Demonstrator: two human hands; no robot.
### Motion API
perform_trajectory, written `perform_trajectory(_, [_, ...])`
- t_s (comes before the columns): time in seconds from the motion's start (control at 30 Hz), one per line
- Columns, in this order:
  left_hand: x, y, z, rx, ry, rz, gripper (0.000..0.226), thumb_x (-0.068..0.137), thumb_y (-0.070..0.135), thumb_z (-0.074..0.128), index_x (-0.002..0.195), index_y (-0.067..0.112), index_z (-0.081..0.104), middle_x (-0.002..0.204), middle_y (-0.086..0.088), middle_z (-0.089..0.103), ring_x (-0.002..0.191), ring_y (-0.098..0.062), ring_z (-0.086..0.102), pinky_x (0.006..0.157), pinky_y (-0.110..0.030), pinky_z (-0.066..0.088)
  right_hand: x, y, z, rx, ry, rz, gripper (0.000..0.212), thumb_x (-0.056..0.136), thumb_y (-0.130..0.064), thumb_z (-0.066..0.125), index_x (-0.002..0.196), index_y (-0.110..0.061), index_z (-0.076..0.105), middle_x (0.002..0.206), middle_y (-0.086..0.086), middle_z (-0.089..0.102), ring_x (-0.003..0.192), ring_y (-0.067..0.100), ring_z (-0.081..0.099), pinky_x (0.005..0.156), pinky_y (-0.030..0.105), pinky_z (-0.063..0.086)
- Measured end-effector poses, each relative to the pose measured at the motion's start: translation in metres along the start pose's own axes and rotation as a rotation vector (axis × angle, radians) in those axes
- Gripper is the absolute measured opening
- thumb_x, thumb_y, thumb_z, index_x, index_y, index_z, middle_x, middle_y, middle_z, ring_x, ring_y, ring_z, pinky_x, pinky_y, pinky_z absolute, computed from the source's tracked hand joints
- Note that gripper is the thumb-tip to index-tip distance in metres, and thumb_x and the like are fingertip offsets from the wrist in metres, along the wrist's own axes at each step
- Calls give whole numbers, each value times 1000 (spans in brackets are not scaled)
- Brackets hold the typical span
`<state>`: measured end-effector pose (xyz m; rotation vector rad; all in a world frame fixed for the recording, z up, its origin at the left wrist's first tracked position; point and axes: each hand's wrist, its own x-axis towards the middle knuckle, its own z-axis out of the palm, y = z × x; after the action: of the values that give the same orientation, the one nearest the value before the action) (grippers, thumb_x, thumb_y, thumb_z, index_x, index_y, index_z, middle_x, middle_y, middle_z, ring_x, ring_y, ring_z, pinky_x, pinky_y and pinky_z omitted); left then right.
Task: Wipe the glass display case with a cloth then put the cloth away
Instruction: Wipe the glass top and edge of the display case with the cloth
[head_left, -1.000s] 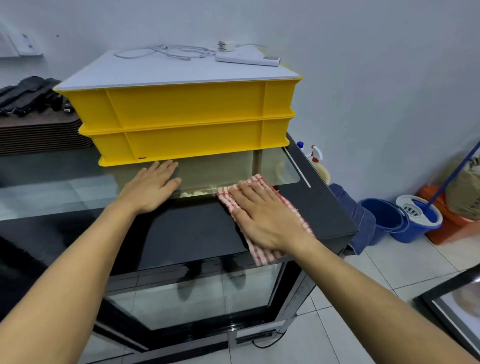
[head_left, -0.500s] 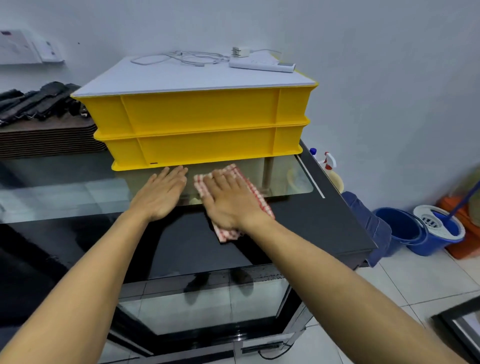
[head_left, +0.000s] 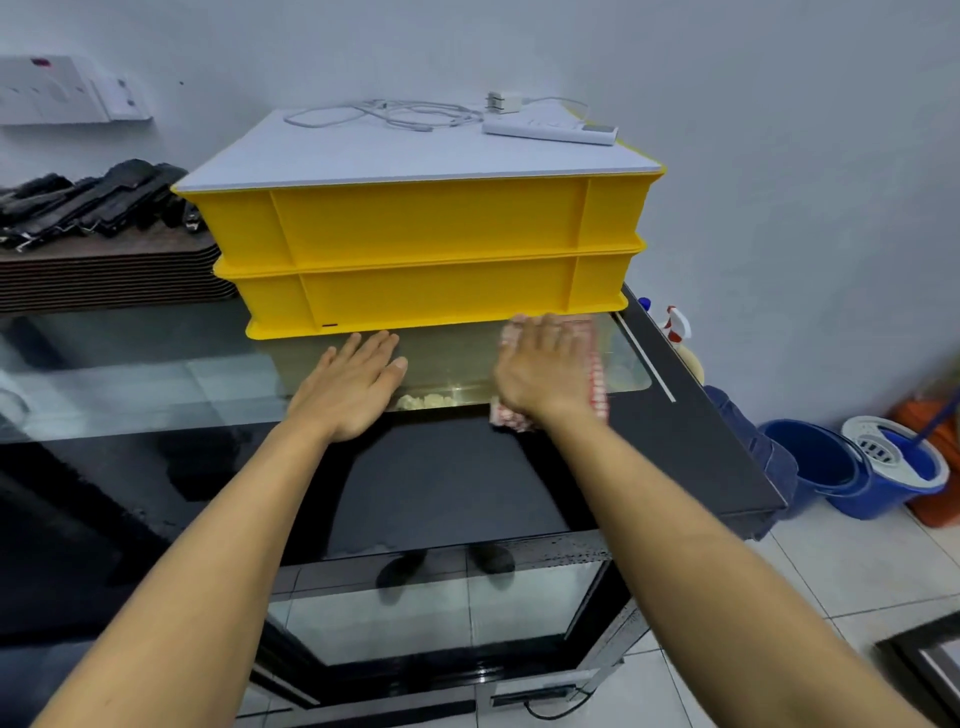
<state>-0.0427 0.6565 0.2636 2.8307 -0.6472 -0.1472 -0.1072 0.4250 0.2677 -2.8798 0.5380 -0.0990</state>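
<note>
While the right hand (head_left: 540, 371) lay flat on the red-and-white checked cloth (head_left: 596, 375), its fingers straight and pressing the fabric down rather than curling round it, the left hand (head_left: 353, 387) rested palm-down on the glass display case (head_left: 156, 374) a little way off, fingers straight and loose, holding nothing. The cloth sat on the glass top, mostly hidden under the right palm; a strip of it showed past the little-finger side and a crumpled corner poked out beneath the wrist. It looked smeared, so its exact edges were hard to make out. Just beyond the fingertips of both hands stood two stacked yellow crates (head_left: 431, 260), the bottom one nearly touching the right fingertips. On their white lid (head_left: 395, 150), well past the fingers, lay a white power strip (head_left: 550, 131) and a coiled white cable (head_left: 384, 111). Between the two hands, under the glass, some pale lumps (head_left: 426, 400) were visible. Behind the wrists the case top turned black. Far off to the right of the right hand, down on the tiled floor, stood a blue mop bucket (head_left: 883, 467), and a spray bottle (head_left: 675, 325) peeked up beside the case edge. Beyond the left hand, to its thumbless side, dark trays (head_left: 104, 275) were stacked.
</note>
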Motion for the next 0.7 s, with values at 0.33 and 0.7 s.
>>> perform_trajectory(0.33, [-4, -4, 1, -9, -8, 17, 79, 100, 72, 1, 167, 31, 5, 173, 14, -5, 160, -10, -9, 129, -38, -4, 12, 81, -32, -20, -67, -476, 59, 111, -57, 7, 165, -38, 19, 173, -6, 16, 160, 13, 5, 128, 34, -11])
perform_trajectory(0.7, [0, -1, 1, 8, 1, 11, 73, 104, 67, 2, 167, 30, 4, 174, 13, -4, 160, -12, -8, 130, -41, -4, 12, 48, -10, 23, 16, -59, 69, 108, -46, 8, 164, -7, 19, 171, 20, 18, 158, 33, 16, 129, 50, 8])
